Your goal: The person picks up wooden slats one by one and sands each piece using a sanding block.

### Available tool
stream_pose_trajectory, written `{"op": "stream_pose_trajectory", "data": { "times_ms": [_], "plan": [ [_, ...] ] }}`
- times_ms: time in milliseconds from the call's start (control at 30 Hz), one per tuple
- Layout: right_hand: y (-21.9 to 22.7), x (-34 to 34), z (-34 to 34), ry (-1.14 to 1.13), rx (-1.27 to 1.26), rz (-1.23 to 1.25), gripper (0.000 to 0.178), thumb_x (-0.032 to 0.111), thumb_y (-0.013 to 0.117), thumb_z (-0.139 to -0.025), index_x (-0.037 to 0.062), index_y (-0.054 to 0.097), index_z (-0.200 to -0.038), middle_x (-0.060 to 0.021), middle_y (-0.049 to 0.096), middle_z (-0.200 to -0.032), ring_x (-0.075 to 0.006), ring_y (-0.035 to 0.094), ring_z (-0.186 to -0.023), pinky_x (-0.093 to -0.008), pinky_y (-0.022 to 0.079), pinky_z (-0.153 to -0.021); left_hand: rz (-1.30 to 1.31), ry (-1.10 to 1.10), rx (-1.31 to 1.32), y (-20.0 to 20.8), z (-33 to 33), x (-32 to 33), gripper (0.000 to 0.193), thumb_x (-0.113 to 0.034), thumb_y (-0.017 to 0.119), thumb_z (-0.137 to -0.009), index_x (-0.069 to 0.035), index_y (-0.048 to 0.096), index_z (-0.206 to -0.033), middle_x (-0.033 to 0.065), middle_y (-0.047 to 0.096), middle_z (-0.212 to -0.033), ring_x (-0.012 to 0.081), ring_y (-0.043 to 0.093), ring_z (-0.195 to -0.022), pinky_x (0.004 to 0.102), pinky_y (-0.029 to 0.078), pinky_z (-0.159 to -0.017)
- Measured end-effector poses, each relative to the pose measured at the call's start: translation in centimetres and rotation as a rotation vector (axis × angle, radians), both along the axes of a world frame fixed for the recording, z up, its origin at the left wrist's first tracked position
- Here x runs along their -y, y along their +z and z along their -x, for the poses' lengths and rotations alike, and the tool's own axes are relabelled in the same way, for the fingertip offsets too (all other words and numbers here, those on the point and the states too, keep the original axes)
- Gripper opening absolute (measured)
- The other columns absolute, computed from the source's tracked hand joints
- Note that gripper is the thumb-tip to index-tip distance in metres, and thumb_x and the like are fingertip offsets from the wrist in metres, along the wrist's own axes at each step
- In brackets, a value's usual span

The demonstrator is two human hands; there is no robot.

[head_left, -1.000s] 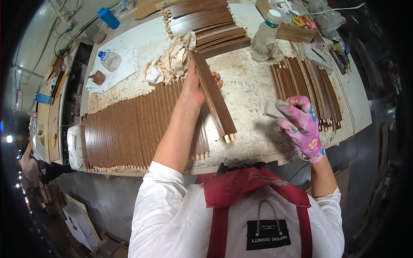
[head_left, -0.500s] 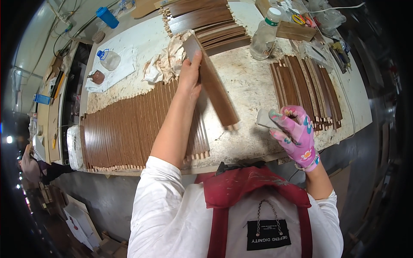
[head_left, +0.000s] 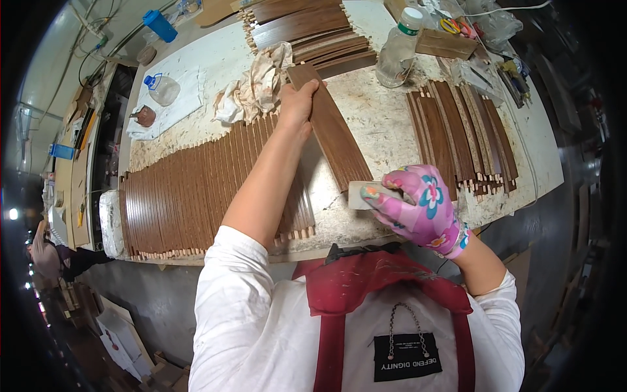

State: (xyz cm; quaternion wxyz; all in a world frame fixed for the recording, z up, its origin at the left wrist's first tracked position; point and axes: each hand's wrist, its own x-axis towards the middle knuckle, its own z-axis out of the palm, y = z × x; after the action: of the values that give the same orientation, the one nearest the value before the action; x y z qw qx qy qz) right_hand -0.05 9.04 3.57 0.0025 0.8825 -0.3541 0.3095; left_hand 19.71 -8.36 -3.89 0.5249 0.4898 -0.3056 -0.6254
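My bare left hand [head_left: 298, 106] is closed round the far part of a brown wooden slat [head_left: 336, 134], which slants toward me above the table. In a pink flowered glove, my right hand [head_left: 418, 206] pinches a pale grey-white block [head_left: 363, 195], perhaps a sanding block. That block meets the slat's near end, hiding the peg there. Left of my left forearm lies a long row of brown slats [head_left: 196, 189] packed side by side, with light wooden pegs at their ends. Beyond my right hand sits a smaller stack of slats [head_left: 450, 130].
At the back lies another pile of slats [head_left: 307, 26], with a crumpled cloth [head_left: 255, 91] beside it. A clear bottle [head_left: 396, 55] stands near a wooden box [head_left: 446, 46]. Farther left are a blue-capped jug [head_left: 162, 90], a small brown pot [head_left: 145, 117] and a blue bottle [head_left: 160, 26].
The slat has turned from its narrow edge to show its broad face. My right hand has moved left, bringing the pale block from apart to the slat's near end.
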Motion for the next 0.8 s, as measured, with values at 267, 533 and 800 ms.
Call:
{"op": "stream_pose_trajectory", "data": {
  "times_ms": [267,533,800],
  "plan": [
    [0.1,1.3,0.5,0.079,-0.126,-0.044,0.024,0.016,0.067,-0.07,0.0173,0.063,-0.094,-0.0042,0.06,-0.088,-0.0228,0.058,-0.075,-0.0356,0.046,-0.064,-0.046,0.005,-0.017,-1.0,0.0,-0.1,0.024,-0.01,0.053,-0.087,0.002,0.046,-0.107,0.0135,0.064,-0.092,0.0218,0.061,-0.073,0.037,0.054,-0.06],
    [-0.6,-0.1,8.6,-0.322,-0.031,-0.188,0.031,0.018,0.068,-0.073,0.0099,0.065,-0.102,-0.0117,0.056,-0.096,-0.027,0.055,-0.091,-0.0384,0.044,-0.077,-0.177,-0.134,-0.005,-3.2,2.5,-1.0,0.039,-0.018,0.054,-0.086,0.002,0.037,-0.115,0.0154,0.052,-0.105,0.023,0.054,-0.092,0.0369,0.049,-0.072],
    [-3.5,-4.3,13.1,-0.682,0.431,-0.282,0.03,0.012,0.069,-0.074,0.0036,0.062,-0.102,-0.0138,0.052,-0.1,-0.0271,0.052,-0.093,-0.0353,0.044,-0.08,-0.163,-0.41,0.026,-4.4,16.9,-3.5,0.037,-0.025,0.055,-0.087,-0.004,0.043,-0.115,0.0088,0.055,-0.095,0.0176,0.053,-0.08,0.032,0.046,-0.067]
  ]
}}
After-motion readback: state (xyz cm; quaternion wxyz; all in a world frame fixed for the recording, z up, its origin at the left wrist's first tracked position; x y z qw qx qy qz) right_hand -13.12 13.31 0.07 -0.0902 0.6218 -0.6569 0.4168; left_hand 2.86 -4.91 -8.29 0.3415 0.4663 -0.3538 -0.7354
